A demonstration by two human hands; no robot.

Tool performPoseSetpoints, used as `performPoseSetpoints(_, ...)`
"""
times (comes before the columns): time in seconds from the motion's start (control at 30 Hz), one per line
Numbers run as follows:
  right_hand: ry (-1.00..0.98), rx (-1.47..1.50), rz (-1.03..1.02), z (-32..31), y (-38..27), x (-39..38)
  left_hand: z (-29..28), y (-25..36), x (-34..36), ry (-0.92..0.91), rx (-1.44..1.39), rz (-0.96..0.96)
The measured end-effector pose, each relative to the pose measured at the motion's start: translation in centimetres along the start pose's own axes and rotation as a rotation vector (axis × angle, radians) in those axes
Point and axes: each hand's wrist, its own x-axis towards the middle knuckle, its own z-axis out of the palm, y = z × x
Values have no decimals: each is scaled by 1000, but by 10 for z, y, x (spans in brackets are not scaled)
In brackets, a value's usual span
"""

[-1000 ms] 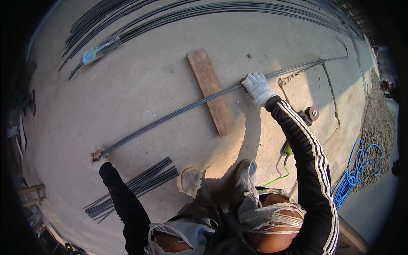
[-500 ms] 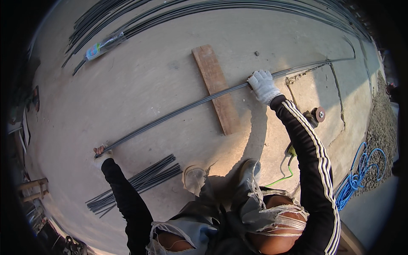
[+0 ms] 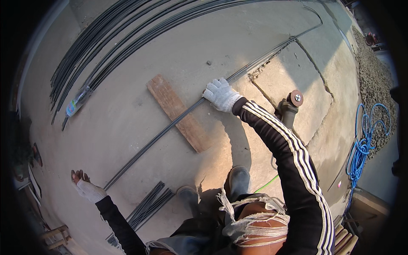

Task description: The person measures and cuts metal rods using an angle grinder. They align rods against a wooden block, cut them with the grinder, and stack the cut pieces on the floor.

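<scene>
A thin bundle of long dark steel rods (image 3: 138, 155) runs slantwise across the concrete floor, over a wooden plank (image 3: 193, 136). My right hand (image 3: 221, 94), in a white knitted glove with bare fingertips, is closed round the bundle just past the plank. Beyond that hand the rods stretch to the upper right, where a bent end shows. My left hand (image 3: 88, 187), gloved likewise, is open beside the near end of the bundle, its fingers stretched out and empty. Cut short rods (image 3: 148, 208) lie piled by my left forearm.
An angle grinder (image 3: 290, 111) with a reddish disc rests on the cracked slab right of my right arm. Many long rods (image 3: 100, 53) lie at the upper left, with a clear plastic wrapper (image 3: 77, 104) round some ends. Blue hose (image 3: 360, 148) is coiled near gravel (image 3: 374, 80).
My left hand has let go of the rod bundle's end and opened. My right hand still grips the rods. The view has turned, so the floor and its things appear shifted.
</scene>
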Motion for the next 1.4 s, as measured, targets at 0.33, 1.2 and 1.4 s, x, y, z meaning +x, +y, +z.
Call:
performPoseSetpoints(0.33, 234, 125, -79, 23, 10, -2, 397, 109, -220, -1487, 649, 860)
performPoseSetpoints(1.2, 257, 783, -304, 135, 18, -29, 501, 28, -365, -1679, 827, 457)
performPoseSetpoints(1.4, 354, 512, -215, 61, 4, -67, 499, 23, -363, -1639, 774, 549)
